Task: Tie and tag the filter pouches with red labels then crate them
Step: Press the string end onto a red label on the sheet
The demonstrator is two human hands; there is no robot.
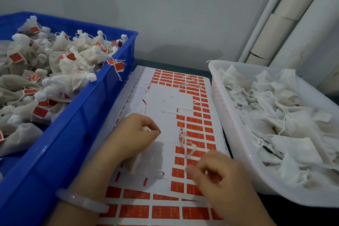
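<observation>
A white sheet of red labels (194, 128) lies flat between two crates, with many labels peeled off its middle. My left hand (132, 135) grips a white filter pouch (135, 163) by its neck; the pouch body hangs below my palm. My right hand (218, 180) hovers over the sheet's lower right with fingers curled; whether they pinch a label or string is blurred. The blue crate (88, 115) on the left holds several tied pouches with red tags (69, 64). The white crate (227, 115) on the right holds several untied pouches (275, 112).
A grey wall rises behind the table. White and beige pipes (286, 24) run up the right corner. Loose white string scraps (185, 139) lie on the label sheet. A pale bangle (82, 200) circles my left wrist.
</observation>
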